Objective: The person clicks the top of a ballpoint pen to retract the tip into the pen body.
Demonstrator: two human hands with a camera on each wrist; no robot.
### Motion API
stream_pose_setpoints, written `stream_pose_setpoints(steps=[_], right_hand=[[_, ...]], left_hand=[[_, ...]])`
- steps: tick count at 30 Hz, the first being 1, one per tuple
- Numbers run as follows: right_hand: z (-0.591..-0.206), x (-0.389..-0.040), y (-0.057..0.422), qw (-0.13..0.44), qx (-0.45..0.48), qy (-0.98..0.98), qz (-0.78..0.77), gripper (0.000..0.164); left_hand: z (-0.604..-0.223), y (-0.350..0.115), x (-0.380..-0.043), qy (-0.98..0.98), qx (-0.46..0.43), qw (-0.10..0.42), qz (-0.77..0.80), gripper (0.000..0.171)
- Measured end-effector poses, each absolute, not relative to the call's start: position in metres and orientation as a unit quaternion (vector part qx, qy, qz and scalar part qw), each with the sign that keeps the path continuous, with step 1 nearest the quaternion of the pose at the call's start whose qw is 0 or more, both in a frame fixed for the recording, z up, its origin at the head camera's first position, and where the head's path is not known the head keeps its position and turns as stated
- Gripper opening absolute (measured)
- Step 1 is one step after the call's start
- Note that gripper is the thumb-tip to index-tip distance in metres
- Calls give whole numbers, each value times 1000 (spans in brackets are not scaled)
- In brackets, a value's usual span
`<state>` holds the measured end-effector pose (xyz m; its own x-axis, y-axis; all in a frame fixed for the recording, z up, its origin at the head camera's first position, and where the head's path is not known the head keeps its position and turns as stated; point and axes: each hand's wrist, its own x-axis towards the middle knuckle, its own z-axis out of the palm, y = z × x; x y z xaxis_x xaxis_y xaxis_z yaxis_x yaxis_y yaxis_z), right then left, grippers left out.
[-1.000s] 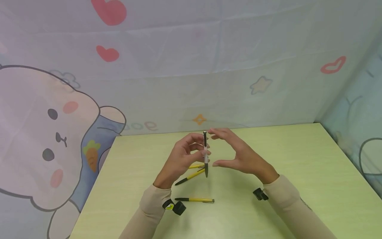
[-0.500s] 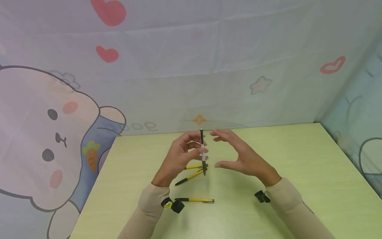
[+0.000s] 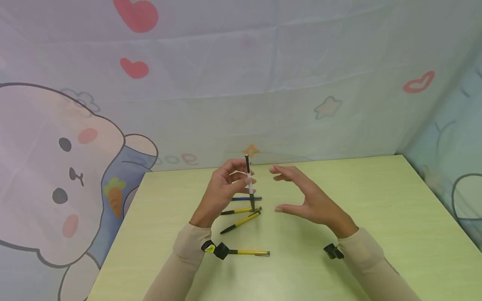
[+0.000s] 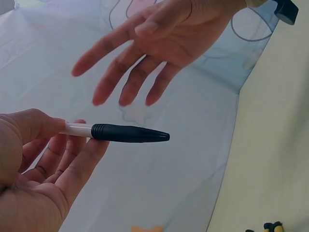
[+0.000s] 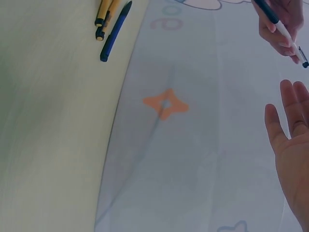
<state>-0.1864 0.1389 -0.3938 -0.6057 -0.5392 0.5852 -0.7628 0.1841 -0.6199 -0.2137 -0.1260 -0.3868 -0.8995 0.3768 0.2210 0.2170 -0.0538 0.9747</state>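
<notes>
My left hand pinches a white pen with black ends between thumb and fingers, held upright in the head view. In the left wrist view the pen's black grip and tip point right, past the fingertips. My right hand is to the right with thumb and fingers spread apart, touching nothing. Below the held pen lie a blue pen, a yellow pen and a second, slanted yellow pen. The right wrist view shows the blue pen beside the yellow ones.
Nearer the front a third yellow pen lies sideways, partly covered by the left wrist's camera. The pale green table ends at a printed cloth backdrop behind and at the right.
My left hand has moved left and slightly up with the white pen, bringing the blue pen into sight. My right hand has drifted a little right, so the gap between the hands is wider.
</notes>
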Motion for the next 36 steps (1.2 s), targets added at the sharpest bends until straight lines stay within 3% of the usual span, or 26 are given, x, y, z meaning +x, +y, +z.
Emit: stream_pose_setpoints(steps=[23,36], right_hand=[[-399,-170,150,102,381,-775,493,92],[-406,-166,158,104,361,-780,500,92]], left_hand=[[-420,-146,-262,773,216,74,592,35],[-433,-156,-288,838,237,116,477,32]])
